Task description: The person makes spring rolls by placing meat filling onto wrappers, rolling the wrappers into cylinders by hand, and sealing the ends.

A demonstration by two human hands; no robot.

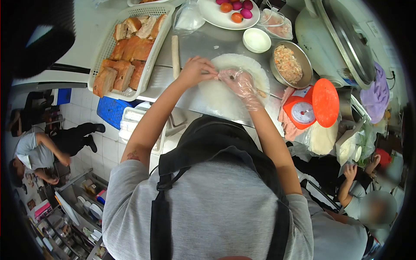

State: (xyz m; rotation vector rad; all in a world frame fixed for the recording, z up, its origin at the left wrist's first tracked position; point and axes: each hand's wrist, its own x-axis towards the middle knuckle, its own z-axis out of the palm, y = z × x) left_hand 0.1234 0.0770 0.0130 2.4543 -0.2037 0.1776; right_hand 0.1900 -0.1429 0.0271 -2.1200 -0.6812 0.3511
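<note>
head view. two hands, at one steel table.

left hand: bare, thumb and fingers drawn together in a pinch against the glove's fingertips; cannot tell whether anything is caught between them.

right hand: one clear plastic glove on, fingers partly curled; grip hidden, cannot tell what, if anything, it has hold of.

under the right hand, spreading toward the body: thin white round sheets, overlapping, exact number unclear. one small tan strip on them, just right of the right hand.

just left of the left hand: one pale rod, lying lengthwise away from the body. farther left: one white perforated basket with browned meat slabs, roughly eight, overlapping.

beyond both hands: one white plate, two orange balls and at least three purple ones.

beyond the right hand: one small white bowl. to its right, near: one metal bowl of chopped filling. right of the right hand, farther out: one red dial scale.
</note>
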